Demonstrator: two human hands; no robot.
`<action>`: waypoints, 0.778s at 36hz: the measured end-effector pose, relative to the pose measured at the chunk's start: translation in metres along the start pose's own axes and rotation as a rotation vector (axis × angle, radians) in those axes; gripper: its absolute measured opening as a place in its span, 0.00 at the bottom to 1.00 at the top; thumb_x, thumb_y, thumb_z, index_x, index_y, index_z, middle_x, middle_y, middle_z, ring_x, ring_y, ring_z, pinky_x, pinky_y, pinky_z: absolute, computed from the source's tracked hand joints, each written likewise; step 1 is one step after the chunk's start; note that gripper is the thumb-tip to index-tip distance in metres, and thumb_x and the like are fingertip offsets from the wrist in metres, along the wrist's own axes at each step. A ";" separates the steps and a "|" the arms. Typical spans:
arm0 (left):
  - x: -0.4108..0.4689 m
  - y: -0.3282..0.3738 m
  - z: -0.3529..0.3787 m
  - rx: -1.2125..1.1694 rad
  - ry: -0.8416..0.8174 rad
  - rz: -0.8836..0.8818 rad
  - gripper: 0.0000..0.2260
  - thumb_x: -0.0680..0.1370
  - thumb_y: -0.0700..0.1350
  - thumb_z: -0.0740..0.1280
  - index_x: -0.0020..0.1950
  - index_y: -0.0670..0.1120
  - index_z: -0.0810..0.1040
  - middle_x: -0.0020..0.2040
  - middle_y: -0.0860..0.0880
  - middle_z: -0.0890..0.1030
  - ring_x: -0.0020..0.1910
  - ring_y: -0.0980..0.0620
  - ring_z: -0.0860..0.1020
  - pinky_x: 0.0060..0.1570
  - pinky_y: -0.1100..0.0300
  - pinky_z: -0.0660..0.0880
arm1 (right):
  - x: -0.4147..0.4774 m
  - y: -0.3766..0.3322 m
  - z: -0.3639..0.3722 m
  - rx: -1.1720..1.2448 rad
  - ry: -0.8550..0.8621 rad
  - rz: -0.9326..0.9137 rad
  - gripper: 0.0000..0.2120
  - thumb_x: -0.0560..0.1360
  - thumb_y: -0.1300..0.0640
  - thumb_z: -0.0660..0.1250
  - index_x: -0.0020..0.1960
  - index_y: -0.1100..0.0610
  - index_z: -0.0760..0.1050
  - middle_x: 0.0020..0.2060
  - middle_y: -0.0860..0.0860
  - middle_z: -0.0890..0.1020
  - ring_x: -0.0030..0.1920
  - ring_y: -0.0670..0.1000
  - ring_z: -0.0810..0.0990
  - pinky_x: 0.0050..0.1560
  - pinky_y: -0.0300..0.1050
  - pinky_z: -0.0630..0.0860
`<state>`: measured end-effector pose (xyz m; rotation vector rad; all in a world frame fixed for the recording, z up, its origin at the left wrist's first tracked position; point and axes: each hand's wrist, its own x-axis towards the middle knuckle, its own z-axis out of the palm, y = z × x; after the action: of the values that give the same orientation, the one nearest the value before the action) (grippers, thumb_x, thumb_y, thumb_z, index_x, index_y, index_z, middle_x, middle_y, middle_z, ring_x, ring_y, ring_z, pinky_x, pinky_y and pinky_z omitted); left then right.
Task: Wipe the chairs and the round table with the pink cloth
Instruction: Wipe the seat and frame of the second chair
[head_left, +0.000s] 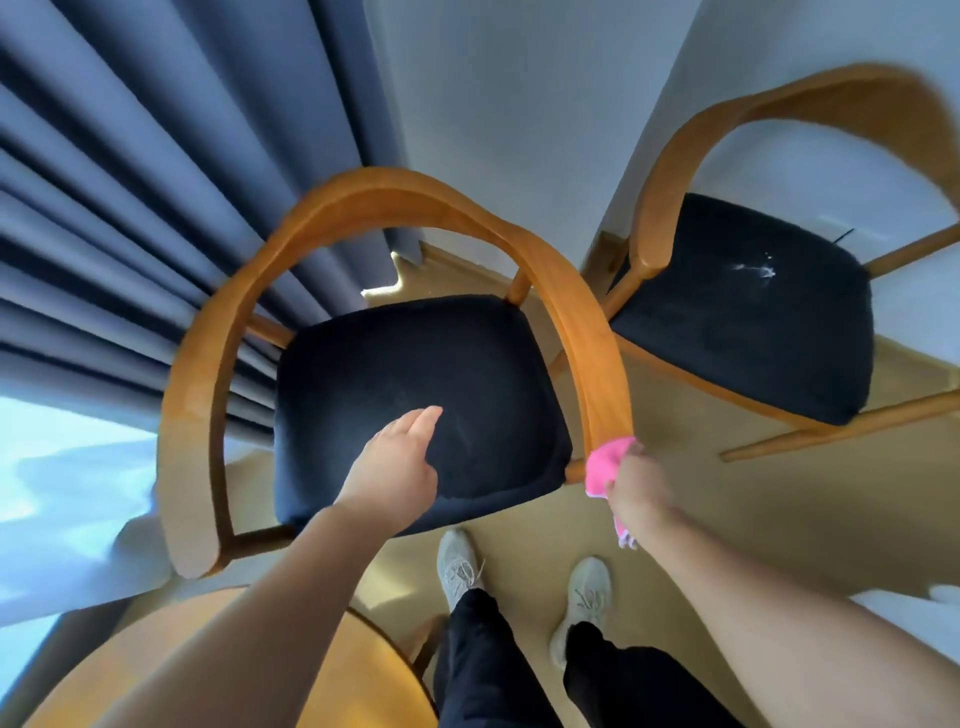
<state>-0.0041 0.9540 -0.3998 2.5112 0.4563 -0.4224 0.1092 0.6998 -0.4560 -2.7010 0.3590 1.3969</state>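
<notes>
Left hand (395, 457) relaxed over chair seat (415, 374); right hand (639, 483) grips pink cloth (605, 462) on armrest (587, 338)

We see a pleated blue-grey curtain (130, 182) hanging down the left side, with bright daylight at the window (47, 467) in the lower left. Beside the curtain a pale wall (493, 104) turns a corner and meets the tan floor (727, 519) along a wooden skirting board (467, 262)
</notes>
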 end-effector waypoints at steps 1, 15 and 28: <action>-0.005 0.006 -0.001 0.004 0.012 -0.005 0.31 0.73 0.35 0.57 0.75 0.51 0.60 0.73 0.54 0.64 0.70 0.51 0.64 0.65 0.61 0.63 | -0.006 0.007 -0.003 -0.050 -0.001 -0.056 0.16 0.81 0.61 0.53 0.65 0.67 0.67 0.58 0.61 0.77 0.49 0.56 0.78 0.60 0.49 0.72; -0.080 0.097 -0.009 -0.041 0.189 0.078 0.27 0.74 0.56 0.65 0.72 0.54 0.65 0.70 0.57 0.68 0.67 0.58 0.68 0.62 0.67 0.65 | -0.124 0.030 -0.089 -0.248 0.081 -1.012 0.08 0.78 0.53 0.64 0.55 0.54 0.73 0.45 0.50 0.80 0.46 0.52 0.79 0.48 0.54 0.77; -0.115 0.127 -0.051 -0.143 0.313 0.211 0.27 0.71 0.59 0.67 0.68 0.55 0.68 0.59 0.61 0.74 0.60 0.64 0.71 0.59 0.70 0.67 | -0.174 -0.011 -0.121 -0.219 -0.032 -1.371 0.05 0.75 0.47 0.69 0.51 0.43 0.77 0.43 0.43 0.82 0.45 0.42 0.80 0.49 0.47 0.80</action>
<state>-0.0451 0.8558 -0.2562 2.4587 0.3201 0.0836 0.1113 0.7185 -0.2446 -2.0582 -1.4111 0.9621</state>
